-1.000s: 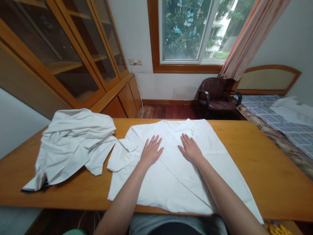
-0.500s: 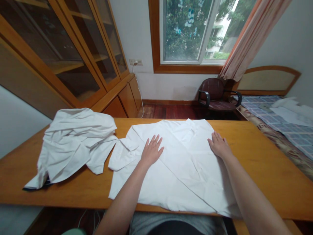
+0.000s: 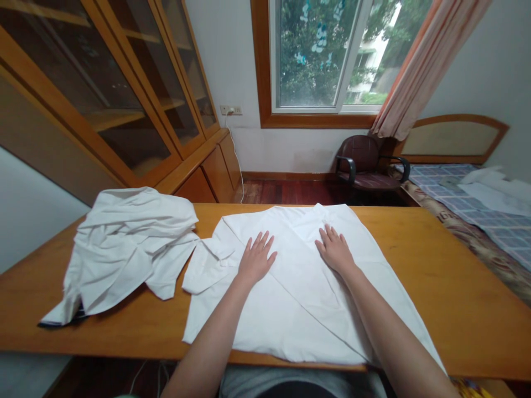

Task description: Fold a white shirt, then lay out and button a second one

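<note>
A white garment (image 3: 286, 315), with a folded sleeve at its left side and a long diagonal edge across it, lies spread on the wooden table. My left hand (image 3: 256, 260) rests flat on its upper left part, fingers spread. On the upper right part lies my right hand (image 3: 336, 251), palm down, fingers stretched and a little apart. Some creases show around the right hand. Neither hand grips the cloth. Part of the garment is hidden under my forearms.
A rumpled white garment (image 3: 128, 249) with a dark striped edge lies on the table's left side. Wooden table surface (image 3: 464, 309) extends to the right. Beyond stand a glass-door cabinet (image 3: 136, 110), an office chair (image 3: 365, 166) and a bed (image 3: 468, 193).
My right hand has shifted left from the garment's right edge onto its upper right part, and more of the right side shows. My left hand stays in place.
</note>
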### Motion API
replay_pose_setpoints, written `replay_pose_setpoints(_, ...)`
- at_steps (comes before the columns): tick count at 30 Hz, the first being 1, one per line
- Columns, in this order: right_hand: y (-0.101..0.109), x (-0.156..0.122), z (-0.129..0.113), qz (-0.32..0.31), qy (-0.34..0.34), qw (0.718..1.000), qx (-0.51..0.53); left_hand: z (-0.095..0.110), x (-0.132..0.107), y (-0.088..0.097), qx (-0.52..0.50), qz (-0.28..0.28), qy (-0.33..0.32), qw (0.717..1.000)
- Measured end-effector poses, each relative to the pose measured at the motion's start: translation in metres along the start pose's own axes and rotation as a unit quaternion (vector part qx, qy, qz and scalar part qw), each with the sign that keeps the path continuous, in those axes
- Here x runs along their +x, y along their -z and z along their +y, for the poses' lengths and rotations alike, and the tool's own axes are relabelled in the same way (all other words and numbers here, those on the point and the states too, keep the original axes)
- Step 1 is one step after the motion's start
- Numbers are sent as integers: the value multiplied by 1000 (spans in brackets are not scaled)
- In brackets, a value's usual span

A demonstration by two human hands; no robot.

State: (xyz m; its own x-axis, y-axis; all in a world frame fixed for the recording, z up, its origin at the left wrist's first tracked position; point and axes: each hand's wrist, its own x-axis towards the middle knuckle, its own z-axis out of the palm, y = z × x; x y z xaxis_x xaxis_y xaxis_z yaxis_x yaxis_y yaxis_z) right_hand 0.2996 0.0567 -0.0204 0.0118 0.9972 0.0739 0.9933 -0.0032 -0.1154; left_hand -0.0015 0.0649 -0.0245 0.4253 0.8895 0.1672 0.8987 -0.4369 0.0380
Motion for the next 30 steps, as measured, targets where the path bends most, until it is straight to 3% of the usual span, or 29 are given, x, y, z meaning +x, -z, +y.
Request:
replay_pose_setpoints(5, 1, 7, 40, 6, -27, 1000, -10, -2, 0, -3, -2, 6, 1, 1000)
replay_pose_setpoints(9, 8, 9, 81, 22, -97, 995, -27, -2, 1, -2, -2, 5, 2, 1000)
replay_pose_setpoints(11, 15, 7, 90, 24, -124, 991, -30, -3, 2, -2, -2, 4, 5, 1000)
replay_pose_setpoints(14, 22, -2, 78, 50, -130, 990, -22, -7, 6, -2, -2, 4, 10, 1000)
replay_pose_setpoints(16, 21, -15, 54, 70, -93, 993, -7, -9, 9, -2, -2, 5, 10, 1000)
replay_pose_setpoints(19, 13, -40, 13, 40, 24, 999, 18, -11, 11, -2, -2, 4, 7, 1000)
replay_pose_setpoints(22, 4, -61, -4, 31, 57, 998, 15, -11, 11, -1, -3, 3, 6, 1000)
replay_pose_setpoints(25, 2, -73, 17, 35, 38, 999, 4, -11, 10, 0, -3, 1, 6, 1000)
replay_pose_setpoints(30, 4, -83, 88, 45, -28, 998, -25, -10, 11, 3, -6, -8, 5, 1000)
